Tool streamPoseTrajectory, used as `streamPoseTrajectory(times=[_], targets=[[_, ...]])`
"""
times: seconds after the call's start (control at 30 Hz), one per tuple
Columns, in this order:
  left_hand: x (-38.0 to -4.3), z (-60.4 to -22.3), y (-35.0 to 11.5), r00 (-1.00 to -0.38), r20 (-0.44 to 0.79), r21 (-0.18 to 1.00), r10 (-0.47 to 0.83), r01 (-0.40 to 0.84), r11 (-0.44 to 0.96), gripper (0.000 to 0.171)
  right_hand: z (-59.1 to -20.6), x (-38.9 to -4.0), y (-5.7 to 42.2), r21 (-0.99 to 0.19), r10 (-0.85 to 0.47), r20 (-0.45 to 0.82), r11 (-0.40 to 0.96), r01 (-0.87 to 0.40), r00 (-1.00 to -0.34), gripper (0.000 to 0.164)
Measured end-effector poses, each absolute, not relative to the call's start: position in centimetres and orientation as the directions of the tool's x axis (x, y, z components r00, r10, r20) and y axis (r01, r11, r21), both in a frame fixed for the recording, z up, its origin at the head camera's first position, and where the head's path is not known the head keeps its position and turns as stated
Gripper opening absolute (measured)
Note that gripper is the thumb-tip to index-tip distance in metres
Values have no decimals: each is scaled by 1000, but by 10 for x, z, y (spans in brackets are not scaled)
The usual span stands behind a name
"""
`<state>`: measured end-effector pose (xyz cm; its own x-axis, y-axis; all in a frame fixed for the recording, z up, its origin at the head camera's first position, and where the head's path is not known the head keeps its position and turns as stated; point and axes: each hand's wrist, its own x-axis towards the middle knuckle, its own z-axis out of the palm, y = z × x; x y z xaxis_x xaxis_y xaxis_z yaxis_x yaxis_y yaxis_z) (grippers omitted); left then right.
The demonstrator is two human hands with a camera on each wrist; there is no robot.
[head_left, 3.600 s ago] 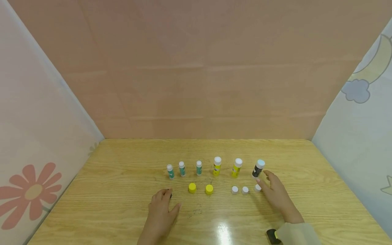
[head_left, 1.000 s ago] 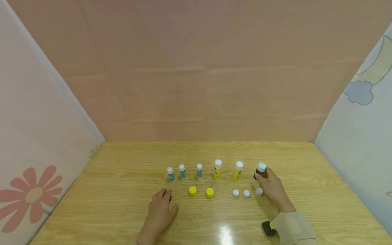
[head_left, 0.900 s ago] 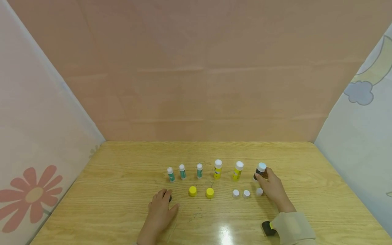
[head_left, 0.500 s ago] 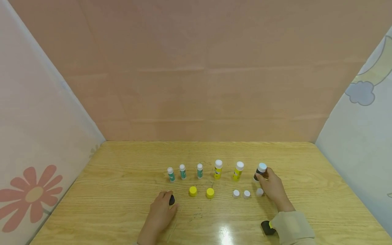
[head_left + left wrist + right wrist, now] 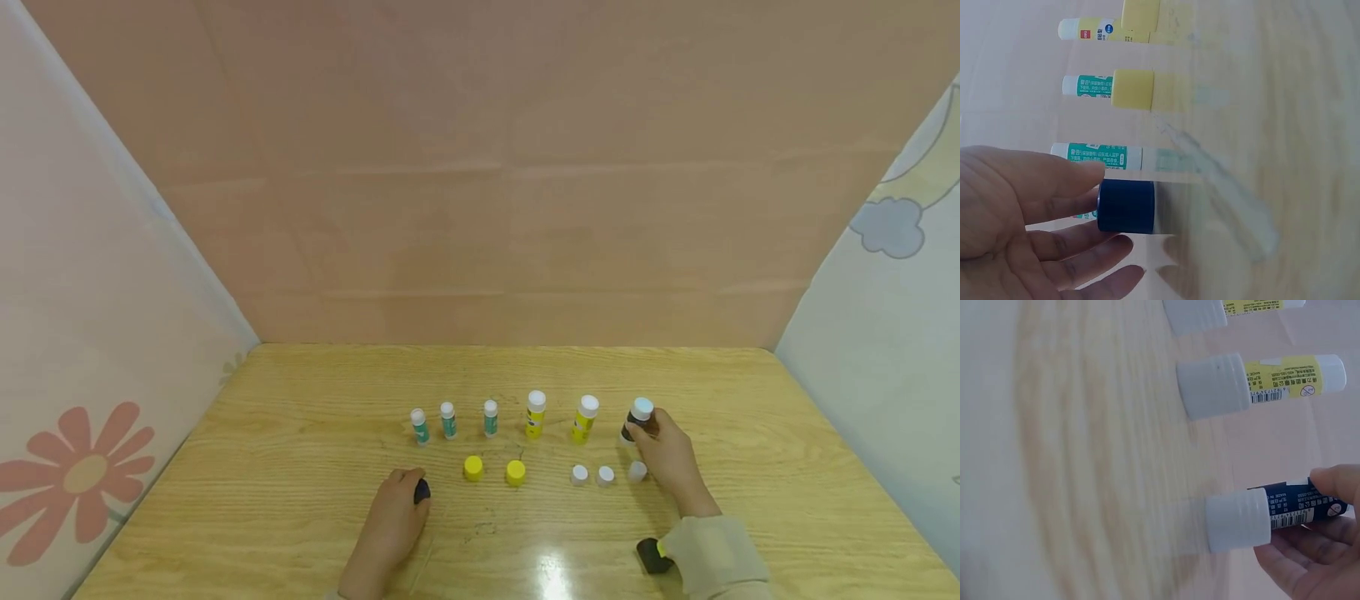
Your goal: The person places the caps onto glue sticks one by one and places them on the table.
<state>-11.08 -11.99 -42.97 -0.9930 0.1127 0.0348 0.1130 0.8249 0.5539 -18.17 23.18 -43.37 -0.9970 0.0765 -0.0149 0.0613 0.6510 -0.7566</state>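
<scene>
My right hand (image 5: 670, 454) grips a dark blue glue stick (image 5: 636, 425) with a white top, upright at the right end of a row. The right wrist view shows the thumb and fingers around its label (image 5: 1300, 503), with a white cap (image 5: 1238, 519) overlapping its base. At the left, my left hand (image 5: 392, 517) pinches a dark blue cap (image 5: 1125, 206) between thumb and fingers, close to the table. Two yellow caps (image 5: 473, 468) stand right of that hand. Three white caps (image 5: 605, 476) stand in front of the right-hand sticks.
Further along the row are two yellow-labelled glue sticks (image 5: 536, 415) and three smaller green-labelled ones (image 5: 448, 421), all upright on the wooden table (image 5: 300, 417). A brown backdrop (image 5: 480, 208) and patterned side panels (image 5: 112, 333) enclose it. A black wrist device (image 5: 654, 556) hangs below the right sleeve.
My right hand has come forward from beside the dark blue glue stick and taken hold of it. The left thumb has drawn in against the dark blue cap, which now shows more.
</scene>
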Motion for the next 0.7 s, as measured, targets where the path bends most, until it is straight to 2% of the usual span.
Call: streamPoseTrajectory(times=[0.33, 0.7], targets=[[-114, -432, -122, -995, -10, 569, 96, 73, 819, 22, -433, -182, 229, -778, 118, -5, 624, 78, -993, 46], [-113, -431, -120, -994, -5, 572, 106, 84, 816, 23, -431, -178, 231, -797, 153, -39, 591, 124, -987, 52]])
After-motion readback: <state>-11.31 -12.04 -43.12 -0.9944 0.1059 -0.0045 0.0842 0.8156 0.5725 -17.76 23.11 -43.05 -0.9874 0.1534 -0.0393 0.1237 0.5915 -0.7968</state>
